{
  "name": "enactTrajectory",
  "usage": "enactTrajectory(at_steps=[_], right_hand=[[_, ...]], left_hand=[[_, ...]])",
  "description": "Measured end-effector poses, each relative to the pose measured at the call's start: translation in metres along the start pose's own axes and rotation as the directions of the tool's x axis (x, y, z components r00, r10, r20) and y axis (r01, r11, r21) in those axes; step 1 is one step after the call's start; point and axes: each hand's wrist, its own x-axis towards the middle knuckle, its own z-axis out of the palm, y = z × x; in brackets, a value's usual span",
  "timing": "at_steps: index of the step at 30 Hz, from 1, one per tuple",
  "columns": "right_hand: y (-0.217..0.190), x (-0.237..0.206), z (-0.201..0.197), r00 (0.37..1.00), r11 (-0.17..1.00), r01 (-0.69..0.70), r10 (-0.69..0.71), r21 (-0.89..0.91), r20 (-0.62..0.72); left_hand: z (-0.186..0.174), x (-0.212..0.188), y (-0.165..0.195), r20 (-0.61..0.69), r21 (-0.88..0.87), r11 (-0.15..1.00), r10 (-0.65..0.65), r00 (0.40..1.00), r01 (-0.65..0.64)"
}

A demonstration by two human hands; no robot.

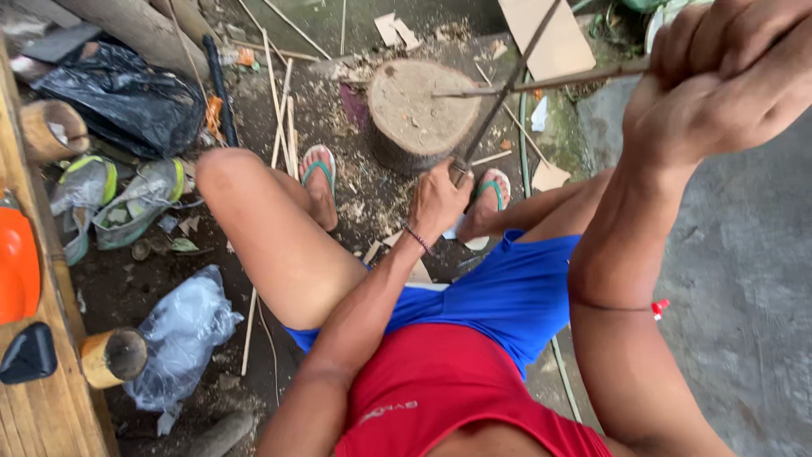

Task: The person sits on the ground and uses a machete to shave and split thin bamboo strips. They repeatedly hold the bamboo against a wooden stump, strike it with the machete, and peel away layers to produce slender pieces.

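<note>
Two hands on one long thin strip (507, 85), likely split bamboo or cane. The strip runs from the left hand (438, 201), low between the knees, up and away past the round wood stump (419, 114). A second slat (541, 83) crosses it, running from above the stump into the right hand (719, 80), raised close to the camera.

Left fingers (457, 173) clenched around the strip's lower end. Right fingers (685, 42) curled tight over the slat; whether a tool is also in that fist, cannot tell.

Handling, by judgement: light, stiff lengthwise but springy, apt to whip or bow if gripped only at one end. Edges probably sharp and splintery, surface smooth enough to slide through a loose hold. Best taken near the ends with a full wrap of the fingers, as both hands do.

Beyond the left fingers: stump, shavings, loose sticks (283, 118) on the ground.
</note>
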Motion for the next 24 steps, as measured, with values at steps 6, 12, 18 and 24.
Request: enactTrajectory(at_steps=[6, 12, 18, 24], right_hand=[[0.0, 0.0, -0.007, 0.992, 0.992, 0.065, -0.052, -0.105, 0.119], [0.008, -0.001, -0.014, 0.995, 0.984, 0.082, -0.071, -0.158, 0.077], [0.002, 0.006, -0.01, 0.998, 0.985, 0.067, -0.069, -0.158, -0.006], [-0.012, 0.007, -0.001, 0.994, 0.988, 0.099, -0.094, -0.116, 0.05]], left_hand=[[-0.019, -0.014, 0.031, 0.154, -0.05, 0.993, -0.102, 0.983, 0.111], [-0.011, -0.038, 0.053, -0.136, -0.327, 0.91, 0.221, 0.966, -0.255], [0.017, -0.006, -0.042, 0.201, -0.111, 0.913, -0.366, 0.908, 0.393], [0.021, -0.017, -0.015, 0.039, -0.115, 0.985, -0.125, 0.991, 0.129]])
